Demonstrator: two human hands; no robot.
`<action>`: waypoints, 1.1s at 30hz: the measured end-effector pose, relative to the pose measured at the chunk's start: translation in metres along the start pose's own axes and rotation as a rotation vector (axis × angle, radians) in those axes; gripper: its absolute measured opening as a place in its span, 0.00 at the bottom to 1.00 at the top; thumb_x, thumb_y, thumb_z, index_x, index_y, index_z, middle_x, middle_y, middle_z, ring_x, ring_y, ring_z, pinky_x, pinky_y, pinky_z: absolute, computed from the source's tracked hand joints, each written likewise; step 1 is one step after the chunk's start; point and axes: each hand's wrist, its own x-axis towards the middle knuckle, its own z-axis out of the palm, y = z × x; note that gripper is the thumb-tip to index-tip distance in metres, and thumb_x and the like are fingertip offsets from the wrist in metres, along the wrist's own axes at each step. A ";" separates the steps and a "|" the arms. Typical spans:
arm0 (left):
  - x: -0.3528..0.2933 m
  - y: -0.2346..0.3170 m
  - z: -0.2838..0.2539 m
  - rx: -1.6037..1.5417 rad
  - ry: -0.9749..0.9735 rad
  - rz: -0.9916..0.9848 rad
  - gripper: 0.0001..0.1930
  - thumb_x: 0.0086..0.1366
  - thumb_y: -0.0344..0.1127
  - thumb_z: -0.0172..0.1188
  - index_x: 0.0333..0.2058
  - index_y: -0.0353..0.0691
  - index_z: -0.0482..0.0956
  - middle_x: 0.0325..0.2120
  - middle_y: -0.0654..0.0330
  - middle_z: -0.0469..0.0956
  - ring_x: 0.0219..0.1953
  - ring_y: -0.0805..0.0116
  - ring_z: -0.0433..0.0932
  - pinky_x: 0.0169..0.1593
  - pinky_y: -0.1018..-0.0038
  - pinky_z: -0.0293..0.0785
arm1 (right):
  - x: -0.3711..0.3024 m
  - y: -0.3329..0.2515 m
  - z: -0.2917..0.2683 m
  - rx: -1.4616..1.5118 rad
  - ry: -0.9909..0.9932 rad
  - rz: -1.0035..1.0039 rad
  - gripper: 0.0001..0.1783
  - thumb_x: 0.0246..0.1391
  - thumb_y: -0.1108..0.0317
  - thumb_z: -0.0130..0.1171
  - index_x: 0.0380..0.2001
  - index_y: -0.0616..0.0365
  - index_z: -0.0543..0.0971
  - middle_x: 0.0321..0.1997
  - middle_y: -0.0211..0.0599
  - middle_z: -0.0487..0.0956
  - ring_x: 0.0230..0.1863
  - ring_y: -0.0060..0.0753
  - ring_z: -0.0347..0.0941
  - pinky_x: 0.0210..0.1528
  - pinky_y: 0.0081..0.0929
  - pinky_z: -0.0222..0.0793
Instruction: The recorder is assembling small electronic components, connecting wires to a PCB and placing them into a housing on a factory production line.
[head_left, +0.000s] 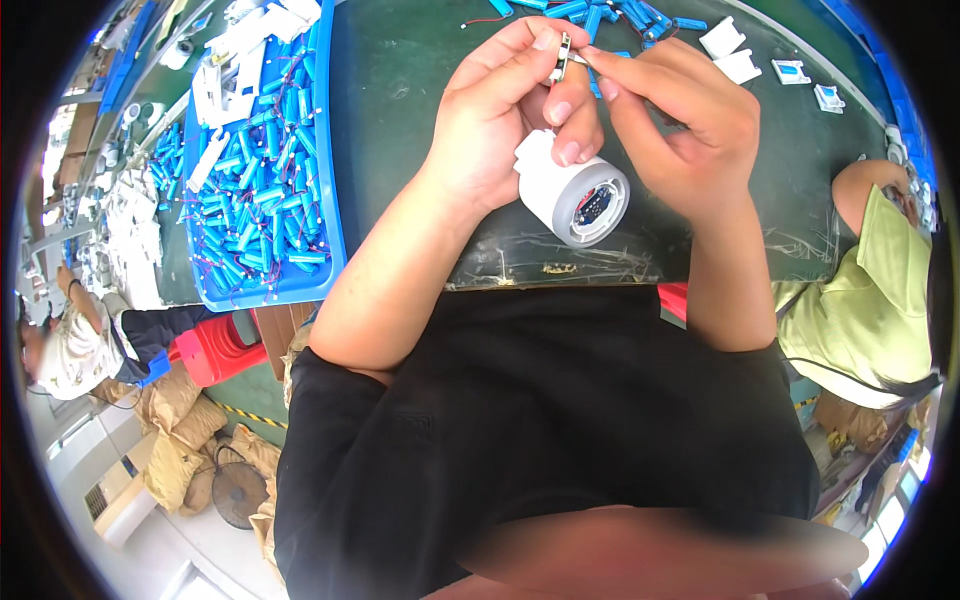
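Note:
My left hand [485, 125] pinches a small thin circuit board [561, 62] on edge between thumb and forefinger. Its lower fingers also hold a white cylindrical housing [548, 185] with a grey rim. The housing's open end is tilted down to the right, and a dark round part with a bit of red shows inside. From the right, my right hand [690, 125] has thumb and forefinger closed right beside the board. A tiny pale piece shows at those fingertips, too small to name. Both hands are raised over the dark green table [390, 90].
On the left stands a blue tray [335, 200] of blue cylindrical batteries [245, 165] with wires and white plastic parts. More blue batteries [640, 15] and small white plastic pieces [738, 66] lie at the far side. Close by on the right sits a person in a green top [860, 290]; another [75, 345] is far left.

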 end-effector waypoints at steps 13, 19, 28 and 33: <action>0.001 -0.005 -0.006 0.092 -0.026 0.043 0.10 0.78 0.38 0.49 0.45 0.36 0.71 0.20 0.59 0.70 0.17 0.63 0.74 0.26 0.65 0.73 | -0.007 0.003 0.007 0.133 0.033 -0.001 0.17 0.49 0.87 0.63 0.43 0.64 0.87 0.23 0.34 0.78 0.23 0.22 0.71 0.25 0.20 0.64; 0.002 -0.004 -0.007 -0.055 0.054 -0.025 0.12 0.78 0.40 0.48 0.47 0.35 0.70 0.21 0.58 0.71 0.20 0.58 0.74 0.29 0.62 0.73 | -0.006 -0.001 0.009 0.175 0.008 0.115 0.17 0.51 0.87 0.63 0.44 0.63 0.87 0.24 0.33 0.79 0.23 0.22 0.72 0.25 0.20 0.65; -0.001 -0.016 0.008 0.320 0.151 0.298 0.10 0.81 0.40 0.46 0.46 0.38 0.67 0.21 0.57 0.74 0.15 0.67 0.71 0.25 0.73 0.73 | -0.005 -0.003 0.006 0.105 -0.017 0.087 0.21 0.52 0.86 0.61 0.49 0.59 0.87 0.26 0.33 0.80 0.25 0.23 0.74 0.27 0.20 0.67; 0.003 -0.014 -0.005 0.414 0.096 0.317 0.09 0.80 0.37 0.48 0.48 0.36 0.68 0.21 0.56 0.75 0.19 0.66 0.76 0.25 0.71 0.76 | -0.004 -0.006 0.006 0.078 -0.044 0.097 0.22 0.53 0.86 0.61 0.50 0.58 0.87 0.26 0.33 0.79 0.25 0.23 0.74 0.27 0.20 0.67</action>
